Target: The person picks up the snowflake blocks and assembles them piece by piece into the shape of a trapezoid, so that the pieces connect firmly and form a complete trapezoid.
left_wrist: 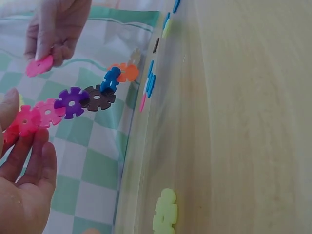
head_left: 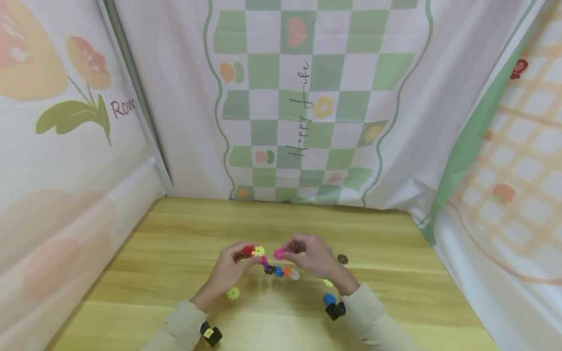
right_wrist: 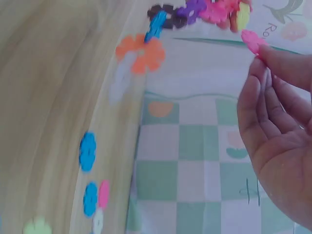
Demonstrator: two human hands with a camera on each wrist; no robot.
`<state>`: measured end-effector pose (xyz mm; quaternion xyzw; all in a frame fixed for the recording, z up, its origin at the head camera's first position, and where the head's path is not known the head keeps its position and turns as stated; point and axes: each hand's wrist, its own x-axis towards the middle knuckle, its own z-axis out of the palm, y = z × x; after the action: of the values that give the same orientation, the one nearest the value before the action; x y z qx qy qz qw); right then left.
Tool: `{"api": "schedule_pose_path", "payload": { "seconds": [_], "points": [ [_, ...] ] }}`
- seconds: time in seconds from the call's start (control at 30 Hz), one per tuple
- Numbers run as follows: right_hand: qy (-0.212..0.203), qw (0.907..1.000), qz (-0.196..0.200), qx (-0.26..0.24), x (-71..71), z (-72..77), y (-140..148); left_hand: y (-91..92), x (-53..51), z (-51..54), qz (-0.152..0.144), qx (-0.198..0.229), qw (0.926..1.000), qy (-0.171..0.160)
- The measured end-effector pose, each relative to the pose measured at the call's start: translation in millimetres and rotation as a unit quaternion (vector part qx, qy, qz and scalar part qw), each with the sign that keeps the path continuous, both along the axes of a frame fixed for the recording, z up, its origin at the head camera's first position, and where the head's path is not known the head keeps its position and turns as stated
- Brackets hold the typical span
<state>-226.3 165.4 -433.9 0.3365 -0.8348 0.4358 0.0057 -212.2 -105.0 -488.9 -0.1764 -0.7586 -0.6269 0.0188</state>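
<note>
My left hand (head_left: pixel 231 265) pinches one end of a chain of snowflake discs (left_wrist: pixel 72 103) joined by their slots. Red, pink, purple, dark brown, blue, orange and whitish discs follow one another along it, and the whitish end hangs free over the table. A yellow disc (head_left: pixel 259 251) sits at the held end. In my right hand (head_left: pixel 311 256), thumb and fingertips pinch a single pink disc (right_wrist: pixel 253 41). That pink disc is apart from the chain, a short way right of the yellow one in the head view.
Loose discs lie on the wooden table (head_left: pixel 184 234): a yellow one (head_left: pixel 233 293) by the left wrist, a brown one (head_left: pixel 342 259) and a blue one (head_left: pixel 329 299) around the right forearm. Printed cloth (head_left: pixel 298 97) hangs behind and at both sides.
</note>
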Motion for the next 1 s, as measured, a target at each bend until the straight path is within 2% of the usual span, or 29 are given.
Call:
{"api": "schedule_pose_path", "payload": {
  "seconds": [0.13, 0.33, 0.63, 0.83, 1.0],
  "points": [
    [0.021, 0.9996, -0.001, -0.02, 0.0, -5.0, -10.5, 2.7, -0.3, -2.5, -0.011, -0.004, 0.9999, 0.007],
    [0.047, 0.9988, 0.004, -0.013, -1.1, -4.4, -17.3, 4.7, -1.8, -3.0, -0.014, -0.001, 0.9998, 0.014],
    [0.057, 0.9984, 0.005, 0.003, -1.9, 1.3, -19.1, 4.9, -3.9, -1.6, -0.02, -0.012, 0.9993, 0.027],
    [0.047, 0.9987, -0.003, 0.018, -0.6, 3.0, -19.4, 6.7, -2.0, -0.4, -0.03, -0.02, 0.9982, 0.047],
    [0.047, 0.9988, -0.007, 0.013, 0.0, 1.4, -21.9, 9.8, -2.0, -1.2, -0.036, -0.013, 0.9979, 0.051]
  ]
}}
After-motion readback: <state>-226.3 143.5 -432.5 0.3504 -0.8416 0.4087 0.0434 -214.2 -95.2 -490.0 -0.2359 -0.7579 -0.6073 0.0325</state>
